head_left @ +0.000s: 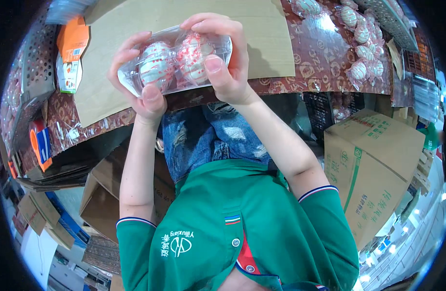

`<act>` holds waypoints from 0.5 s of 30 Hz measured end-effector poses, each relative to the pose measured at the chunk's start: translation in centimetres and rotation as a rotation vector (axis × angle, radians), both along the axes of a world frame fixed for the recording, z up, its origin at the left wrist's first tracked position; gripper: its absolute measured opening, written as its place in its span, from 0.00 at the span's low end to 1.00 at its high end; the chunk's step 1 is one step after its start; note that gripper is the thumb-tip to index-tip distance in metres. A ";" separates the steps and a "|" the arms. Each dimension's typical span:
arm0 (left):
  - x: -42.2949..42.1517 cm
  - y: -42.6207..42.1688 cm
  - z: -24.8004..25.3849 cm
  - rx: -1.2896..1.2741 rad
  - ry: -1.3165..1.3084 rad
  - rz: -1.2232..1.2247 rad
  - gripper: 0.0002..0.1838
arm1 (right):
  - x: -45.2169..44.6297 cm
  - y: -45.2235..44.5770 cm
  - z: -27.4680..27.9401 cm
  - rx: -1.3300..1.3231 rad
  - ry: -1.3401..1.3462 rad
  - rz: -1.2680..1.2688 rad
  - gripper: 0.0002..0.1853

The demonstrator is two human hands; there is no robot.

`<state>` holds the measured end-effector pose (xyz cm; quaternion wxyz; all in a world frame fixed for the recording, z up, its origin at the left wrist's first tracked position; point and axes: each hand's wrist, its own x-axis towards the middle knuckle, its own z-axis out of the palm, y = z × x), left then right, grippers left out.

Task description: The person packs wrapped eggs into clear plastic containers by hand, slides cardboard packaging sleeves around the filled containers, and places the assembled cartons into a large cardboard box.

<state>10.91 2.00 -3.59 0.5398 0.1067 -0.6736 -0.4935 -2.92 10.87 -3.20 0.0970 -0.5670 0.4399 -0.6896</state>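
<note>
A clear plastic tray [172, 90] with two wrapped eggs hangs above the table edge, held by both hands. The left egg [156, 67] and the right egg [193, 60] lie side by side in red-and-white printed film. My left hand [141, 92] grips the tray's left end, thumb at the near side and fingers at the far side. My right hand [229, 63] wraps round the right end, its thumb over the front of the tray. Under them lies a brown cardboard sheet [266, 43].
Several wrapped eggs [361, 53] lie on the patterned tabletop [310, 58] at the right. Grey perforated baskets stand at the left [38, 68] and far right [390, 22]. An orange packet [72, 43] is at the left. A large carton [368, 174] stands below right.
</note>
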 end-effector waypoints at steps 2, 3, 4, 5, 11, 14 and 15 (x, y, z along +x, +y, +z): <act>0.2 -0.5 0.2 -0.028 -0.058 -0.036 0.38 | 0.1 -0.3 -0.1 -0.027 -0.032 -0.017 0.22; 0.5 -0.8 0.3 -0.048 -0.094 -0.053 0.43 | 0.2 -0.3 0.0 -0.034 -0.028 -0.019 0.22; 0.6 -0.6 0.4 -0.055 -0.089 -0.055 0.43 | 0.2 -0.2 0.0 -0.033 -0.041 -0.019 0.22; 0.6 0.0 0.9 0.059 -0.071 -0.109 0.45 | 0.2 -0.2 0.0 -0.031 -0.054 -0.018 0.22; 3.2 1.2 1.6 0.423 -0.550 -0.182 0.40 | 0.5 -0.3 0.0 -0.058 -0.108 0.002 0.21; 3.1 1.1 2.2 0.496 -0.518 -0.227 0.39 | 0.6 -0.4 0.3 -0.070 -0.144 0.012 0.20; 3.0 1.2 2.3 0.517 -0.523 -0.219 0.39 | 0.6 -0.5 0.3 -0.071 -0.141 0.012 0.20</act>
